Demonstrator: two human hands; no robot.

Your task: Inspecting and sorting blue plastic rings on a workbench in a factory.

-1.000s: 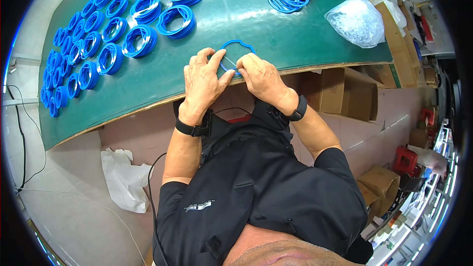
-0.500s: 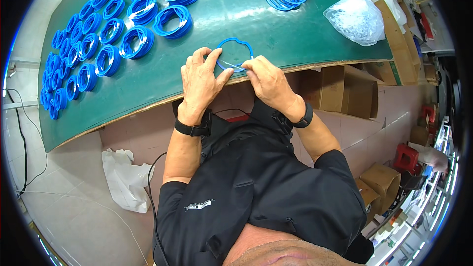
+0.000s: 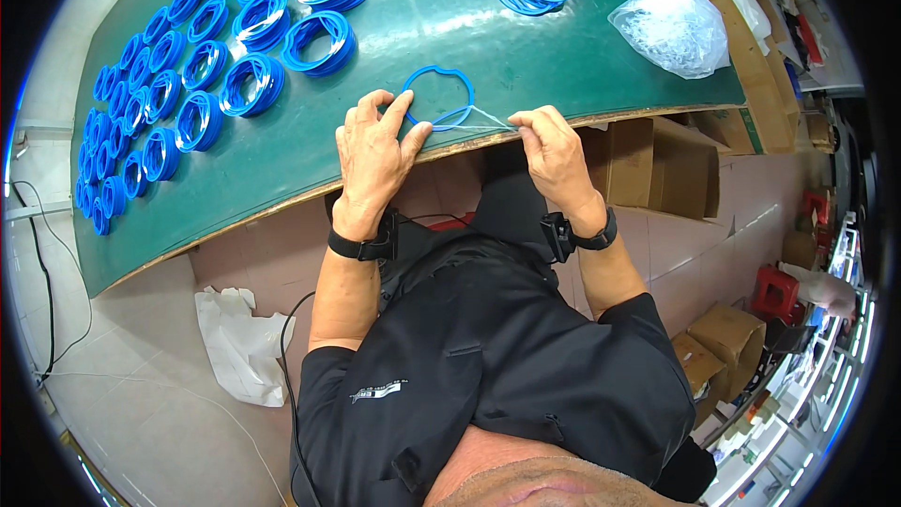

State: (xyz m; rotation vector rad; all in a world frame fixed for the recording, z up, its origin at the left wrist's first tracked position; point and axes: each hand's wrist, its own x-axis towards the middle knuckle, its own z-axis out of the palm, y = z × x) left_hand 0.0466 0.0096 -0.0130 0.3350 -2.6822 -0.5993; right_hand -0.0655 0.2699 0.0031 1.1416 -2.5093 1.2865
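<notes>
Ring (image 3: 438, 97): one blue ring, flat on green table (image 3: 563, 47), near edge.
Left hand (image 3: 375, 155): fingers pressing ring, at its 8 o'clock.
Right hand (image 3: 554, 155): pinching thin clear strip (image 3: 488, 118), at ring's 4 o'clock.
Bag (image 3: 671, 23): one, 2 o'clock.

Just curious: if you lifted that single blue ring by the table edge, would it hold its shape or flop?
Probably floppy: the blue ring is thin and its outline looks wavy under the left hand. Likely light; the right hand pinches only a thin clear strand at it.

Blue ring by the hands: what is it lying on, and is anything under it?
The blue ring lies flat on the green mat, which shows through its opening. The left hand presses its near edge, hiding that part.
</notes>
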